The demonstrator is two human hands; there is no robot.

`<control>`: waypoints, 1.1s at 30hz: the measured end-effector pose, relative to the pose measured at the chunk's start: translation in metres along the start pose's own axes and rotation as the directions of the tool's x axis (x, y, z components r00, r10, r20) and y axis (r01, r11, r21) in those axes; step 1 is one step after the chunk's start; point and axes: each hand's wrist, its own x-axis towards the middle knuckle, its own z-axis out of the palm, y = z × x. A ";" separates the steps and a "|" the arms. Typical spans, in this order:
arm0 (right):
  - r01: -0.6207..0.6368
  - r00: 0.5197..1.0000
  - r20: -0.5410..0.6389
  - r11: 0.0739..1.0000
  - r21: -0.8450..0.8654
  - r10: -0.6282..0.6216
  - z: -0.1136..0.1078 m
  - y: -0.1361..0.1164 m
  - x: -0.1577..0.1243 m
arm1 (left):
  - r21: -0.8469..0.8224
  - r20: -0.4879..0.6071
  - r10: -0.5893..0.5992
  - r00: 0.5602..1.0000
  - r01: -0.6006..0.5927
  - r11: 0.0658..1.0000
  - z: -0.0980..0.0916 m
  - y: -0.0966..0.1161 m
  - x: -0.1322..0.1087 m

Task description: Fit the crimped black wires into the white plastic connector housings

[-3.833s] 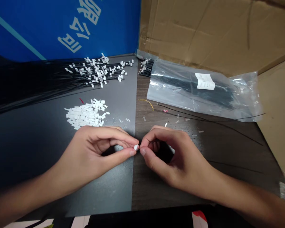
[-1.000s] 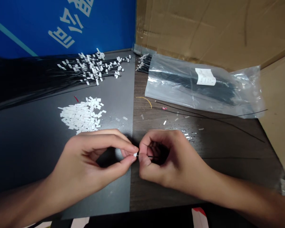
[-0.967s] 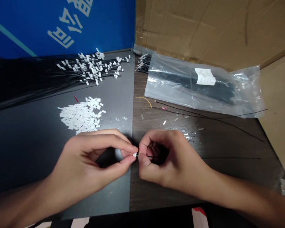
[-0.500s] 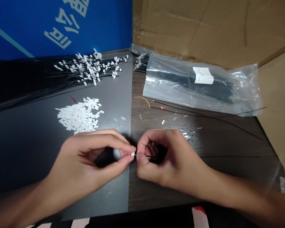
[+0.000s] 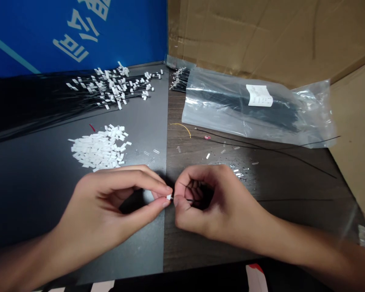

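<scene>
My left hand [image 5: 109, 207] pinches a small white plastic connector housing [image 5: 169, 197] between thumb and forefinger. My right hand [image 5: 209, 207] is curled close beside it, its fingertips gripping a thin black wire [image 5: 188, 200]. The wire's end meets the housing, but the fingers hide most of the joint, so I cannot tell how far in it sits. A heap of loose white housings [image 5: 99, 148] lies just beyond my left hand on the dark grey mat [image 5: 48, 178].
Black wires with white housings on their ends [image 5: 111, 87] fan out behind the heap. A clear plastic bag of black wires [image 5: 255, 109] lies on the wooden table [image 5: 194, 150], with a loose black wire [image 5: 261, 148], a yellow wire [image 5: 181, 127] and small bits. Cardboard [image 5: 261, 36] and a blue board [image 5: 79, 32] stand behind.
A black wire now shows between my hands, held by my right fingers against the housing. My hands sit closer together, and the view has shifted slightly.
</scene>
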 end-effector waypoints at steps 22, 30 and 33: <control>0.023 1.000 -0.008 1.000 -0.001 -0.023 0.002 0.000 -0.001 | 0.035 0.046 0.071 0.996 -0.073 0.997 -0.004 0.000 0.002; 0.014 1.000 0.001 0.999 0.034 -0.014 0.001 -0.001 0.000 | 0.122 0.029 0.112 0.993 -0.115 0.986 -0.006 0.000 -0.004; 0.005 1.000 0.007 0.999 0.053 -0.006 0.002 0.000 0.000 | 0.093 0.024 0.098 0.995 -0.100 0.991 -0.005 0.001 -0.003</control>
